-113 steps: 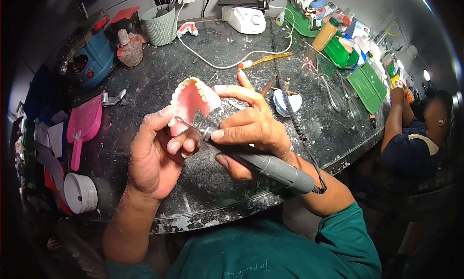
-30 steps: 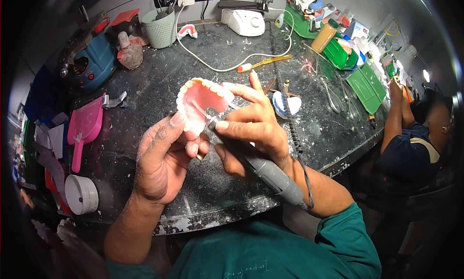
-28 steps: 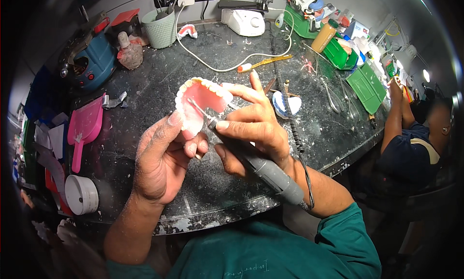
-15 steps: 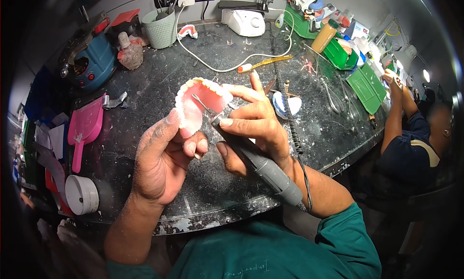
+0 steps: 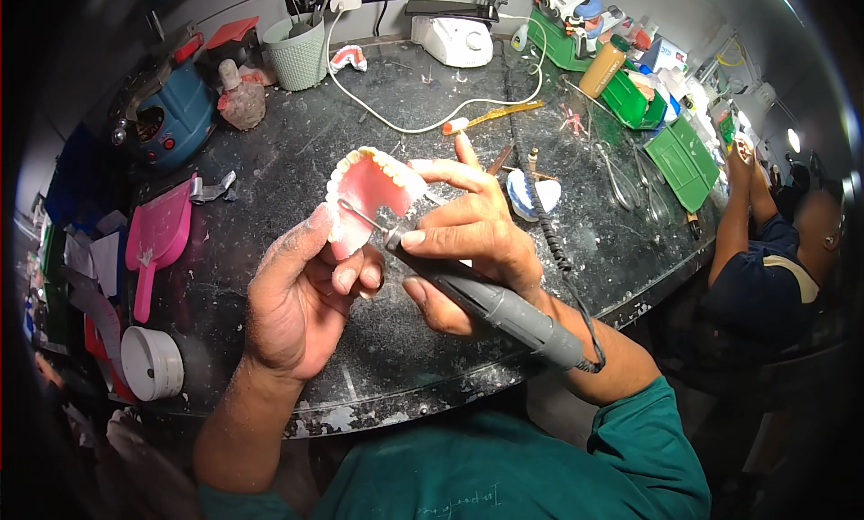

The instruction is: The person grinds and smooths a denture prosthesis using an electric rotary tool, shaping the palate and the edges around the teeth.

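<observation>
In my left hand (image 5: 301, 290) is a pink denture (image 5: 364, 196) with a row of pale teeth along its far rim. The thumb and fingers grip its near left end. My right hand (image 5: 477, 236) closes round a dark grey dental handpiece (image 5: 490, 304), held slantwise like a pen. The handpiece's thin metal bur (image 5: 362, 215) reaches over the denture's inner left side; whether the tip touches I cannot tell. My right index finger lies near the denture's right edge. A coiled black cord (image 5: 551, 241) runs behind the right hand.
A blue-and-white dental model (image 5: 533, 196) lies right of my hands, by metal tools (image 5: 621, 182). Left stand a pink dustpan (image 5: 162, 227), a white round tub (image 5: 153, 362) and a blue machine (image 5: 171, 115). Behind sits a white control box (image 5: 453, 43). A co-worker (image 5: 765, 259) is at right.
The bur has moved left and nearer me across the denture, which is tilted a little differently. The handpiece's rear end has swung slightly right and up.
</observation>
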A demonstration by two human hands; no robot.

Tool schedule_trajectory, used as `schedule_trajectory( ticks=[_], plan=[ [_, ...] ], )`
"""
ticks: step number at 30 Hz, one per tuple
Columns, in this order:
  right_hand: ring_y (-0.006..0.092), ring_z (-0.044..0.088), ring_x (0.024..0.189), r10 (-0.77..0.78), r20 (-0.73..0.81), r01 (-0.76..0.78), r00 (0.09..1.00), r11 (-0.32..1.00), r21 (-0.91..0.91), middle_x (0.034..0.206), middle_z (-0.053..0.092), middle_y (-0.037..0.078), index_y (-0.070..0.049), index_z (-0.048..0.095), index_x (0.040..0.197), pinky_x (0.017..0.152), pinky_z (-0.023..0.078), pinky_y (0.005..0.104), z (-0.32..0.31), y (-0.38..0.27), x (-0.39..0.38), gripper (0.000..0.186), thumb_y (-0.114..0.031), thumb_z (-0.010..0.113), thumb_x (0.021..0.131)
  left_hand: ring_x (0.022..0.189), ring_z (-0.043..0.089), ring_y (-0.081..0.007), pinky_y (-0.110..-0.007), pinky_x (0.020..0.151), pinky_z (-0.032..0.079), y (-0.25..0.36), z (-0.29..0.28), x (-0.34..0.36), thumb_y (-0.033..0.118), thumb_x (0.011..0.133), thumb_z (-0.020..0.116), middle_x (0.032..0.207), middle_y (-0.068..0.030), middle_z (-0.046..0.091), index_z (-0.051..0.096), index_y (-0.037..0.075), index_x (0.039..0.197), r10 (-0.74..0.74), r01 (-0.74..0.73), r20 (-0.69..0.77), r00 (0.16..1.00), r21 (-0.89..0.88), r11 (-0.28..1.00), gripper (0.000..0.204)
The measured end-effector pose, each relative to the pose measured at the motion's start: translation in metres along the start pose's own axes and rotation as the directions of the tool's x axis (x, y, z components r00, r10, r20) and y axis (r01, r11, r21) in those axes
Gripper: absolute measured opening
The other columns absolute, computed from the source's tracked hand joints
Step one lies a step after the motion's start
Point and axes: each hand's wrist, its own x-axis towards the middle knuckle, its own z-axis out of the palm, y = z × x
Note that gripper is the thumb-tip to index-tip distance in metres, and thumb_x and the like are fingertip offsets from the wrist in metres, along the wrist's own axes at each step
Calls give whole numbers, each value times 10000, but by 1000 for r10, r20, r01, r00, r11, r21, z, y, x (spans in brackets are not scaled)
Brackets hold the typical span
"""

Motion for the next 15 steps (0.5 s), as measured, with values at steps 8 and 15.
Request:
schedule_trajectory(
  ticks=[8, 15],
  plan=[
    [314, 625, 1145, 25, 27, -26, 999, 999, 18, 894, 665, 7, -134, 652, 1025, 1144, 174, 673, -1, -1, 0, 409, -16, 791, 658, 751, 545, -191, -321, 708, 443, -1, -2, 0, 279, 1024, 477, 669, -27, 516, 587, 55, 826, 20, -20, 3, 1000, 19, 1000, 319],
    [315, 632, 1129, 12, -15, -12, 1000, 1000, 11, 888, 660, 9, -130, 647, 1018, 1136, 198, 674, 2, 1, -2, 411, -7, 795, 655, 729, 521, -181, -325, 711, 435, -2, 1, 1, 247, 1016, 483, 679, -24, 507, 583, 48, 836, 38, -39, 21, 999, 17, 999, 286]
  ],
)
